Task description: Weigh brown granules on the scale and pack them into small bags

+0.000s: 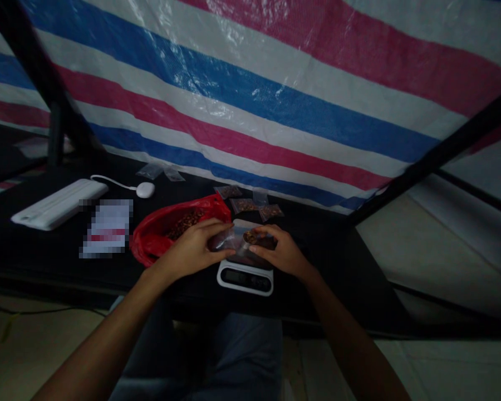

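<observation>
Over the small white digital scale (245,288), my left hand (194,248) pinches a clear plastic bag (226,240) from the left side. My right hand (284,250) grips a small round scoop (249,238) filled with brown bean-like pieces, held at the bag's right part. Whether the scoop's rim is inside the bag I cannot tell. Dim light and the fingers hide the scale's plate in part. Just left of the scale lies an open red plastic bag (150,236) with many loose brown pieces (186,223) in it, partly behind my left hand.
Behind the scale lie several small filled clear bags (244,205). Flat clear bags (152,170) rest near the striped sheet (250,106). On the left are a white oblong device (60,205), a white round piece (145,190) on a cord and a blurred packet (108,225). Dark frame bars flank the table.
</observation>
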Action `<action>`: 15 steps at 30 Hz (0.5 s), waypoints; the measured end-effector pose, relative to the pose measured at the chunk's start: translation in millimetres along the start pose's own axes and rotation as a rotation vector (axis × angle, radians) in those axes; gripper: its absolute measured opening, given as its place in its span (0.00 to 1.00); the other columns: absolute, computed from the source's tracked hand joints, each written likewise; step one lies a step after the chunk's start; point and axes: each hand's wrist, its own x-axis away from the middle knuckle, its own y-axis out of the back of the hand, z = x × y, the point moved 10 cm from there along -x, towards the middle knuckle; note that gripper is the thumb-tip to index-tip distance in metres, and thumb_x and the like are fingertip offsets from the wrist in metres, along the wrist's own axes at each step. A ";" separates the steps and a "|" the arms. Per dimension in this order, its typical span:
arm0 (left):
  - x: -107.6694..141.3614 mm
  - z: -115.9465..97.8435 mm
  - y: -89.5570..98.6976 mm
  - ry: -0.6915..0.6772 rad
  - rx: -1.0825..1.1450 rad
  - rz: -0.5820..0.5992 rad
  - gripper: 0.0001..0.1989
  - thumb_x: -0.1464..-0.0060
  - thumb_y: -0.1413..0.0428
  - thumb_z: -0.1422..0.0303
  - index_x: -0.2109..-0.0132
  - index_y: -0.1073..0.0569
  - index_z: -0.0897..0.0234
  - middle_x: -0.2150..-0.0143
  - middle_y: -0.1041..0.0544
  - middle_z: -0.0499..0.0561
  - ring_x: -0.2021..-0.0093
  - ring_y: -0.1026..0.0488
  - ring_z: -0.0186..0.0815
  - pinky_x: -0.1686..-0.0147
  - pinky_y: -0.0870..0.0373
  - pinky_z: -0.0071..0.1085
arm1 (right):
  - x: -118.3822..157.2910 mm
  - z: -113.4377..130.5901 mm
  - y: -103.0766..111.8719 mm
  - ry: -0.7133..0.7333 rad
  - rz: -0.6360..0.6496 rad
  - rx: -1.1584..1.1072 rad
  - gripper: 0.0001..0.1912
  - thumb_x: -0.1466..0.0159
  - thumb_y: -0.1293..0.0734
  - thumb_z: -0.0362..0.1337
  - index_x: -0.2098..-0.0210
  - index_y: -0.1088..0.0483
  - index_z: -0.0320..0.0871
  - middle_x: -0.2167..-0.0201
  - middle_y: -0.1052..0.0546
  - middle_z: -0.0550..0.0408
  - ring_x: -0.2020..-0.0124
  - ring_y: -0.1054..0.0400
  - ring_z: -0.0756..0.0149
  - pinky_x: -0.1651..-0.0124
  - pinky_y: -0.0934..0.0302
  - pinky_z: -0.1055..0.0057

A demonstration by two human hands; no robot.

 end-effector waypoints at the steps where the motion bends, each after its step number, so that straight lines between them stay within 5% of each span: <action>1: -0.9 -0.6 -0.8 -0.005 -0.004 -0.011 0.26 0.43 0.37 0.55 0.41 0.23 0.62 0.44 0.21 0.58 0.44 0.24 0.47 0.40 0.29 0.42 | -0.7 0.3 -0.5 0.001 -0.002 -0.005 0.16 0.41 0.24 0.38 0.53 0.22 0.46 0.53 0.18 0.49 0.51 0.25 0.57 0.45 0.33 0.57; 7: -6.1 -2.1 -9.2 0.012 0.012 -0.062 0.26 0.43 0.37 0.56 0.41 0.23 0.63 0.45 0.21 0.58 0.45 0.23 0.46 0.42 0.28 0.40 | -6.4 12.7 2.6 0.027 0.024 0.014 0.13 0.40 0.26 0.36 0.54 0.22 0.45 0.54 0.18 0.49 0.51 0.24 0.57 0.46 0.33 0.58; 15: -9.3 -7.5 -3.6 -0.002 0.117 -0.211 0.24 0.43 0.37 0.60 0.41 0.24 0.62 0.47 0.21 0.56 0.46 0.23 0.43 0.42 0.28 0.39 | -30.4 73.0 15.1 0.284 0.183 0.303 0.13 0.40 0.25 0.36 0.54 0.22 0.45 0.55 0.18 0.49 0.52 0.26 0.55 0.47 0.36 0.57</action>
